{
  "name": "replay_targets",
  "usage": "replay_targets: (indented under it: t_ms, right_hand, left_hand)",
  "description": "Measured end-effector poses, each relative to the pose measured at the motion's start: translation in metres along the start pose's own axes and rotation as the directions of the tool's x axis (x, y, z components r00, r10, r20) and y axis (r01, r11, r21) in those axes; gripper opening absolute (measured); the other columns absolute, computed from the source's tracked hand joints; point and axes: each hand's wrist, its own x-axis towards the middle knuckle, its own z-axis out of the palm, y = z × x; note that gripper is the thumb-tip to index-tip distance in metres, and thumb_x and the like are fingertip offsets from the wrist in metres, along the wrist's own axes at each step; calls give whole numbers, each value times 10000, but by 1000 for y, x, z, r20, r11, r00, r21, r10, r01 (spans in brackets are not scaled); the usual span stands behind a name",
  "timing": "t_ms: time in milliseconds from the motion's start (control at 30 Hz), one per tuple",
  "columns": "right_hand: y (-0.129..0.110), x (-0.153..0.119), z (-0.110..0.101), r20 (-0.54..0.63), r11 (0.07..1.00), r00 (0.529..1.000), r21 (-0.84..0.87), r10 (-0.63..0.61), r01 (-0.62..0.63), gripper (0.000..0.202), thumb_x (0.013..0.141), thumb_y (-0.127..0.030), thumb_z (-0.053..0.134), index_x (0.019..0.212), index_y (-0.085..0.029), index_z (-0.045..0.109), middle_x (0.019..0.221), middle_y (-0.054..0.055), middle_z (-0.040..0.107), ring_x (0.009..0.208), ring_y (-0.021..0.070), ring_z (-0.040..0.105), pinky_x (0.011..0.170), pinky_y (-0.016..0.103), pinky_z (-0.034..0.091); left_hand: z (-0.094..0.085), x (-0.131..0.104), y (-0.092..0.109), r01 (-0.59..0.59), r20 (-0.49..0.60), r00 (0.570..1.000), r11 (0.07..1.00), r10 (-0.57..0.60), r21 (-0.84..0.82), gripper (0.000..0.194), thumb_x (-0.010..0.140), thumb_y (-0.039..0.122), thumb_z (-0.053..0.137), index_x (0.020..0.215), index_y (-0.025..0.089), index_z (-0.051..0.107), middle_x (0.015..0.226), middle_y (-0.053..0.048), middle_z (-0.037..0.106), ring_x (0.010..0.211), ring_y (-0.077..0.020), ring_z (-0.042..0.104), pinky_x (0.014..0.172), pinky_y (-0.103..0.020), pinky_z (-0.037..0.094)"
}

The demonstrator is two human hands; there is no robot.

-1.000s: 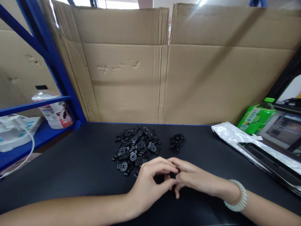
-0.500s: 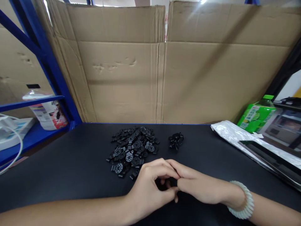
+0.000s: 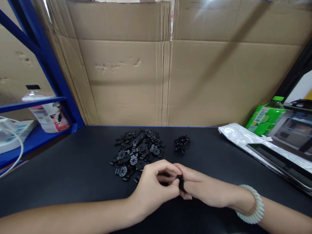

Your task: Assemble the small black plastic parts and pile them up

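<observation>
My left hand [image 3: 158,185] and my right hand [image 3: 200,185] meet above the near part of the black table. Between their fingertips is a small black plastic clip [image 3: 180,182], mostly covered by the fingers. Both hands are closed on it, the left thumb and fingers curved in a pinch. Beyond my left hand lies a large heap of black plastic clips [image 3: 133,160], flat pieces with round discs full of holes. A smaller cluster of black plastic pieces [image 3: 182,143] sits further back, to the right of the heap.
Cardboard sheets [image 3: 126,71] stand along the table's back edge. On the right lie a silvery plastic bag [image 3: 234,131] and a black-framed panel [image 3: 273,159], near a green-wrapped bottle pack [image 3: 264,118]. A blue shelf [image 3: 39,138] at left holds a large bottle [image 3: 50,117] and a power strip [image 3: 26,130].
My fingers have shifted around the clip, and its black edge now shows between them. The left thumb has moved up slightly. The view has tilted a little; both piles look the same.
</observation>
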Motion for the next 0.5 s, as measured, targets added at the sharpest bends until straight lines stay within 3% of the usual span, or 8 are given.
replay_targets:
  t_ms: [67,133,200,267,367,433,500]
  right_hand:
    - [4,1,-6,25,994,999,102,-47,44,289,750,-99,418,1025,-183,439,760,-28,437,626,91,408,604,244,353]
    - [6,2,-16,2,992,994,68,-111,111,361,757,-109,442,1107,-197,426,839,-8,476,659,98,457,617,250,383]
    - [6,3,-30,-93,969,977,-178,-192,173,404,768,-112,476,1157,-216,436,935,21,518,733,125,508,661,275,426]
    - [6,4,-46,-223,826,911,-532,-348,185,367,791,-127,510,1143,-226,483,1026,53,547,874,177,539,776,341,458]
    - [8,7,-66,-260,513,765,-852,-589,106,374,830,-155,522,1196,-227,493,1217,93,521,1158,250,459,1009,462,373]
    - [10,10,-72,-236,418,736,-906,-634,70,455,850,-164,511,1293,-227,430,1330,102,454,1279,259,365,1083,494,308]
    - [12,10,-72,-231,407,746,-911,-625,59,491,869,-179,498,1343,-237,384,1363,102,421,1303,255,350,1094,498,309]
  left_hand:
    - [-2,2,-2,4,-25,1000,997,-6,-79,172,689,77,582,825,152,655,828,-37,657,809,-177,646,709,-287,568]
    - [-4,3,-4,-24,-54,998,993,18,-117,173,727,86,570,871,166,621,901,-44,646,897,-184,640,750,-292,571]
    - [-5,2,-5,-76,-70,995,995,71,-70,185,742,73,560,889,182,585,1001,-50,616,982,-186,614,792,-300,571]
    - [-6,-3,-4,-150,-31,988,987,152,64,204,741,39,540,873,193,553,1062,-50,591,1018,-181,590,820,-302,561]
    - [-5,-13,0,-336,220,935,889,277,311,257,711,10,555,891,193,547,1061,-47,606,1018,-180,575,893,-311,516]
    - [-4,-19,3,-463,411,867,763,283,451,285,704,44,599,951,184,574,1088,-66,622,1078,-214,551,972,-357,469]
    - [-6,-25,6,-516,493,840,618,227,593,285,747,158,635,1030,170,595,1171,-110,612,1175,-289,500,1048,-478,392]
